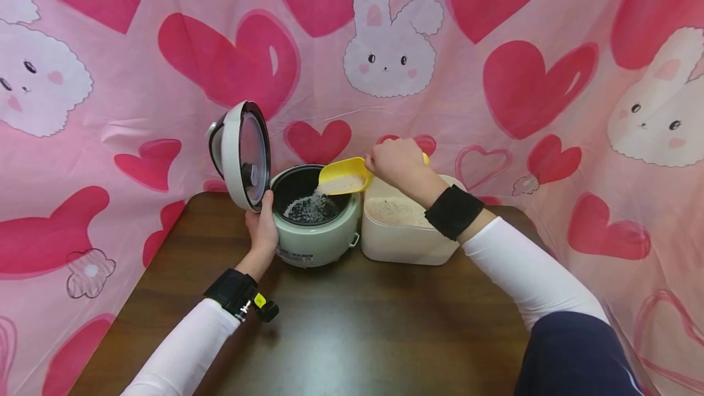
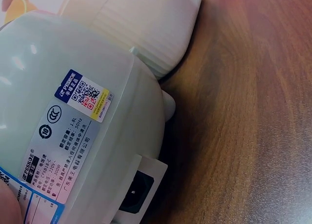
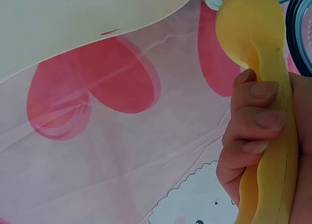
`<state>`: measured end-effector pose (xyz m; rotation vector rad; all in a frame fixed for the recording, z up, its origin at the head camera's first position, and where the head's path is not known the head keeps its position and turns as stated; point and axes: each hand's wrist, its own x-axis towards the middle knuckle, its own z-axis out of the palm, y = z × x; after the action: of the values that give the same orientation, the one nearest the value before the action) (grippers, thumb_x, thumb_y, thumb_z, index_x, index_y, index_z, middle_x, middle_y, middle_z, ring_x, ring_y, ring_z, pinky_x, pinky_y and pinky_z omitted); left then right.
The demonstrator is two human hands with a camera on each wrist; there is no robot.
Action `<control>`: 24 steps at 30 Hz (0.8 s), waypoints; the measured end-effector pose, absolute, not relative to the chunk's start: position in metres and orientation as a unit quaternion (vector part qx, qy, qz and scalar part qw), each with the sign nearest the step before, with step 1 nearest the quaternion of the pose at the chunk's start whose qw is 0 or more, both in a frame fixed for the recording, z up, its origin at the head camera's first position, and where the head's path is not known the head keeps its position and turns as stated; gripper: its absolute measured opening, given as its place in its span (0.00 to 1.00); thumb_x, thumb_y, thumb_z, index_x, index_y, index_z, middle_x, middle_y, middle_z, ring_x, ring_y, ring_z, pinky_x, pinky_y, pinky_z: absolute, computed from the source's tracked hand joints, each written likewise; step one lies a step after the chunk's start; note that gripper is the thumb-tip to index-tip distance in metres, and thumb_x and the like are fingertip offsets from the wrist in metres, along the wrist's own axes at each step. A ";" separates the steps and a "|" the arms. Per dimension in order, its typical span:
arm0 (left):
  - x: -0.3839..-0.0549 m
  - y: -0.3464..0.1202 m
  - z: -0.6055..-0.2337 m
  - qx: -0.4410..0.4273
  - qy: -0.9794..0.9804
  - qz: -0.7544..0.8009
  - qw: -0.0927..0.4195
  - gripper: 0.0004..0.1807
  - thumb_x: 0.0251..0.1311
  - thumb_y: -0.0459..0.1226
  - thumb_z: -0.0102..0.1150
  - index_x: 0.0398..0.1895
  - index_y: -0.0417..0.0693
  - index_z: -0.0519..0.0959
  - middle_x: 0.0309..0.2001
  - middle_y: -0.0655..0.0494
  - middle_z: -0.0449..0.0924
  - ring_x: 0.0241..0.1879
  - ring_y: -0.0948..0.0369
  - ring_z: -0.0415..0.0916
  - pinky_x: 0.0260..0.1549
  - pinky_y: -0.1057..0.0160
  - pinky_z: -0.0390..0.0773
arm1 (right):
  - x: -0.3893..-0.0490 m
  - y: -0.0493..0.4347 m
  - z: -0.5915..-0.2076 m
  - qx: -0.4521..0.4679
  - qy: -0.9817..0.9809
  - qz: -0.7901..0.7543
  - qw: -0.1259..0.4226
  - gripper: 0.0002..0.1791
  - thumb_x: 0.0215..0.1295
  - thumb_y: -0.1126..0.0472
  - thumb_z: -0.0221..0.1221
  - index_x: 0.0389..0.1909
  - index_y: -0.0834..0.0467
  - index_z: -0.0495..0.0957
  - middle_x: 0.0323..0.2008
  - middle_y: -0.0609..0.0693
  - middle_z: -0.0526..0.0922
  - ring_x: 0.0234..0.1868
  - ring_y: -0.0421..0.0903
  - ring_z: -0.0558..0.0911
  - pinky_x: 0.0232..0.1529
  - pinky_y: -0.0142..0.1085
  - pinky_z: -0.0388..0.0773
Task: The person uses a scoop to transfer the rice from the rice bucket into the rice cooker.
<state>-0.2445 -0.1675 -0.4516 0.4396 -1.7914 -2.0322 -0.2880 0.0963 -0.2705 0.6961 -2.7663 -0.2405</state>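
Note:
A pale green rice cooker (image 1: 316,243) stands on the table with its lid (image 1: 240,157) raised at the left. My left hand (image 1: 263,231) touches the cooker's left side by the lid's lower edge. Its thumb points up; the other fingers are mostly hidden. In my right hand (image 1: 398,164) I grip the handle of a yellow scoop (image 1: 342,171), fingers curled round it in the right wrist view. The scoop tilts over the cooker's dark inner pot (image 1: 294,187), and white rice (image 1: 310,203) falls from its lip. Rice also shows inside the pot.
A cream bin (image 1: 407,246) holding rice stands right beside the cooker, under my right forearm. Behind them hangs a pink cloth (image 1: 324,102) with hearts and rabbits. The brown wooden table (image 1: 341,329) reaches toward me. A power socket (image 2: 139,191) shows on the cooker's side.

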 end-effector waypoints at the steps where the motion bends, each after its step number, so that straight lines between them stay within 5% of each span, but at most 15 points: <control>1: -0.244 -0.167 -0.452 0.158 -0.640 -0.726 0.198 0.36 0.74 0.59 0.49 0.72 0.44 0.69 0.70 0.49 0.72 0.67 0.54 0.66 0.75 0.54 0.59 | -0.288 0.096 -0.271 0.243 -0.956 -0.086 0.141 0.24 0.76 0.52 0.49 0.18 0.57 0.75 0.18 0.53 0.73 0.25 0.56 0.78 0.28 0.47 0.81; 24: -0.245 -0.167 -0.452 0.164 -0.642 -0.723 0.197 0.36 0.74 0.59 0.50 0.71 0.43 0.70 0.69 0.48 0.73 0.67 0.54 0.66 0.75 0.54 0.58 | -0.279 0.085 -0.275 0.296 -0.928 -0.135 0.180 0.21 0.75 0.51 0.59 0.22 0.59 0.80 0.15 0.51 0.71 0.21 0.52 0.75 0.28 0.40 0.83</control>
<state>-0.2453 -0.1674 -0.4519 0.4583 -1.7968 -2.0245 -0.2788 0.0851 -0.2755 0.8365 -2.6229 -0.3816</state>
